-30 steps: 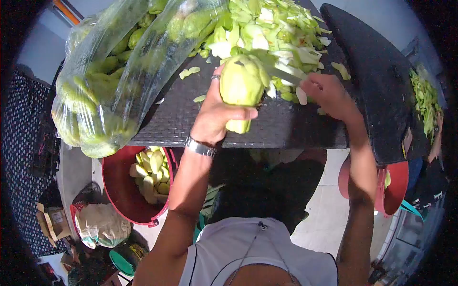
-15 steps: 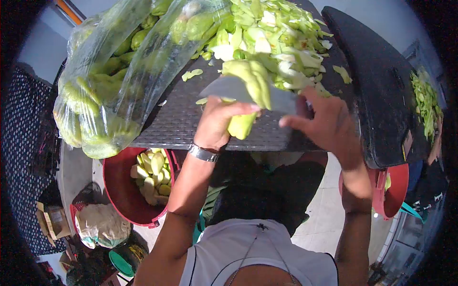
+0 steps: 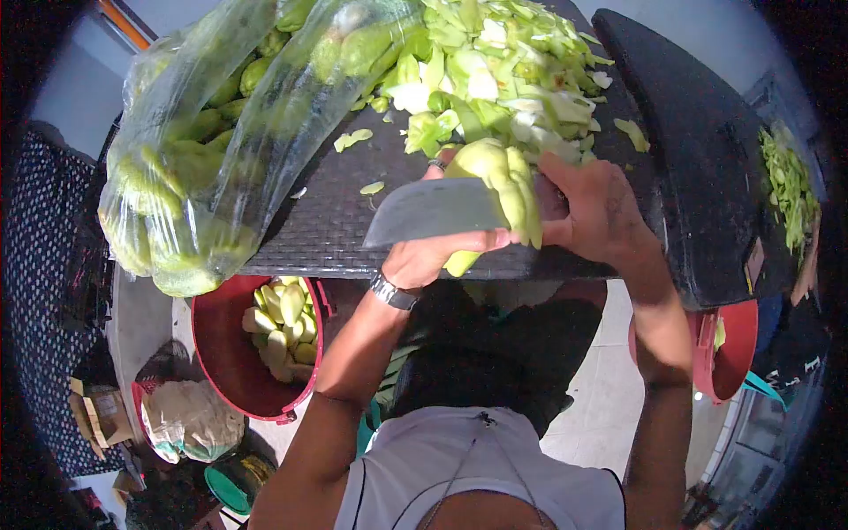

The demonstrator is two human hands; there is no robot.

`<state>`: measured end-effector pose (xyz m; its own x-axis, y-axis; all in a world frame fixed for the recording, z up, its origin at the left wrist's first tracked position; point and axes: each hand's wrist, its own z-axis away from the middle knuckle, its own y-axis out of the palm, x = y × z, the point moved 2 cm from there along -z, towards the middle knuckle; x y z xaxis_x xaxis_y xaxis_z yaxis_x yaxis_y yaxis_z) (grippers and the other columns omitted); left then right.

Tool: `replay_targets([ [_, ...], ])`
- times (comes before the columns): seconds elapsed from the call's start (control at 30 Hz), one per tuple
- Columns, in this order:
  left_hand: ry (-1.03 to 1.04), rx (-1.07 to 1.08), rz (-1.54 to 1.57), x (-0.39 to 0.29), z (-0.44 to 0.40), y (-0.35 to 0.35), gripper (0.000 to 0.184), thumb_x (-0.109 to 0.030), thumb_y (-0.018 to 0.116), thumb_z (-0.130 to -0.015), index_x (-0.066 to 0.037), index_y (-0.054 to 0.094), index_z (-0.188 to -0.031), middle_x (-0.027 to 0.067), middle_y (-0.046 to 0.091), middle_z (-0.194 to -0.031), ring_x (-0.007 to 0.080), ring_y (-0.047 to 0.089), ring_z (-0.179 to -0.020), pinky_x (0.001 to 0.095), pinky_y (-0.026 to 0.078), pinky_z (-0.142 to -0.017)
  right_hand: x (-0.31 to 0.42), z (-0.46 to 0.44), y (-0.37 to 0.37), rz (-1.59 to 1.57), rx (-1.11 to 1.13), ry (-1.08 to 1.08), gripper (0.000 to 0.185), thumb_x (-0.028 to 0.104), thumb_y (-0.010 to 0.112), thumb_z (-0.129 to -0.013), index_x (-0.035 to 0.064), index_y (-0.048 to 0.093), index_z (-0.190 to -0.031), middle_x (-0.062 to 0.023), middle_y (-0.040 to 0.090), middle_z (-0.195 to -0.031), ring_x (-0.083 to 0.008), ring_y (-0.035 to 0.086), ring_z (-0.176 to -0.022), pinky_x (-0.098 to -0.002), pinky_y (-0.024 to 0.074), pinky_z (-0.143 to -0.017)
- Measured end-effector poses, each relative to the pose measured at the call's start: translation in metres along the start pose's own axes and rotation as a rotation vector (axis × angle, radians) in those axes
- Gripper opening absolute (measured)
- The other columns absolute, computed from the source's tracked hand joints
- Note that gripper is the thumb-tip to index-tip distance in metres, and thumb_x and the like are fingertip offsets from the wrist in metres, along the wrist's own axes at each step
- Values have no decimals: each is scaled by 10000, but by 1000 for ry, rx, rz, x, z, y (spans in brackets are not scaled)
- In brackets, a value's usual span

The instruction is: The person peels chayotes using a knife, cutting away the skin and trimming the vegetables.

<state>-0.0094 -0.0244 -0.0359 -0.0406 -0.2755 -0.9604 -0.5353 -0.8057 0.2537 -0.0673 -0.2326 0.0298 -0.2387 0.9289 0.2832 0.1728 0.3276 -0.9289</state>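
A pale green chayote [image 3: 496, 166] is held over the front part of the dark woven tabletop [image 3: 327, 212]. My left hand [image 3: 428, 258] is closed around it from the left and below, with the thumb along its near side. My right hand [image 3: 594, 212] grips a wide-bladed knife [image 3: 433, 212], its handle mostly hidden by fingers. The blade points left and lies against the chayote. Beyond the hands spreads a heap of peelings and pale cut pieces [image 3: 521, 79]. To the left, a clear plastic bag [image 3: 190, 168] is full of whole chayotes.
Below the table's left side stands a red tub [image 3: 216, 353] with peeled pieces inside. Another red tub [image 3: 735, 353] is at the right, under a black board-like surface [image 3: 680, 132]. More peelings [image 3: 789, 185] lie at far right. A stuffed sack [image 3: 193, 420] sits on the floor.
Both hands have moved slightly right and toward me with the chayote. The knife, blurred across the chayote before, now shows its blade clearly, more to the chayote's left.
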Motion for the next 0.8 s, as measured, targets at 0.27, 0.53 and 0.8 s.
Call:
replay_targets([
  [0.27, -123, 140, 47, -24, -12, 0, 568, -136, 875, -628, -35, 661, -1145, 22, 697, -1010, 127, 652, -894, 291, 532, -848, -20, -13, -1, -89, 68, 108, 573, 606, 709, -816, 52, 646, -946, -181, 679, -768, -411, 700, -810, -485, 535, -706],
  [0.53, 78, 121, -146, -15, -15, -1, 722, -96, 885, -614, -13, 569, -1257, 54, 658, -1076, 126, 624, -949, 279, 518, -841, -38, -23, 21, -284, 48, 55, 312, 316, 545, -1008, 29, 666, -1012, -233, 667, -825, -451, 681, -845, -508, 542, -716],
  [0.8, -285, 167, 473, -14, -29, 0, 708, -449, 667, -863, -5, 488, -1386, 213, 665, -1132, 273, 692, -774, 338, 590, -637, -56, -15, 19, -1505, 490, 875, 806, 846, 300, -915, 94, 565, -797, 57, 358, -465, -77, 313, -335, -276, 288, -342],
])
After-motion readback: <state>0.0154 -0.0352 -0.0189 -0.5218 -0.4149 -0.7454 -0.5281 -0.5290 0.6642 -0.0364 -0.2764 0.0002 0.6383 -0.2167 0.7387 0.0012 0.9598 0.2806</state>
